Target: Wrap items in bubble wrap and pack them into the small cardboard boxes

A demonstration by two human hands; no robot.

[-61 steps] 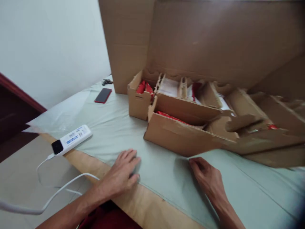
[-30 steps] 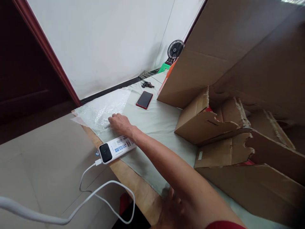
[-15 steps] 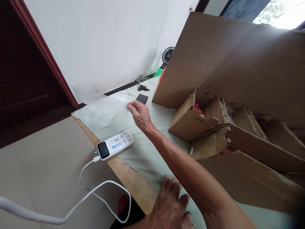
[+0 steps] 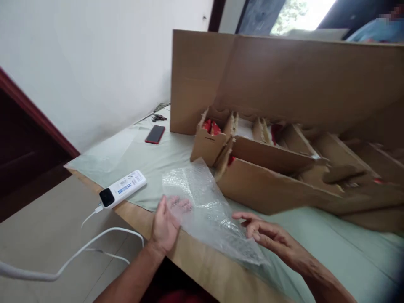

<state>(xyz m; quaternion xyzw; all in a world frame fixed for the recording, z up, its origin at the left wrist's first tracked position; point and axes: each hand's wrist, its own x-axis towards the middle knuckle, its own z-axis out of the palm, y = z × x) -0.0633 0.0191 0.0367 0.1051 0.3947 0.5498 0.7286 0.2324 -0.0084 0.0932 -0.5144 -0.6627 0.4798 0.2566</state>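
A clear bubble wrap sheet slants over the table's front edge, between my two hands. My left hand grips its left side; the fingers lie behind the plastic and show through it as a pink blur, with the thumb at the near edge. At the right edge of the sheet is my right hand, its fingers apart and the index finger stretched out. Whether those fingertips touch the plastic is hard to see. Behind the sheet stands a cardboard box with dividers, with red items in one compartment.
A white power bank with a white cable lies at the table's left edge. Farther back are a phone and keys. More thin plastic covers the far left corner. A person in blue is beyond the box.
My right hand has drawn back from the far left with the bubble wrap and let it open out at the right. My left hand has risen off the table onto the sheet. The view has turned right.
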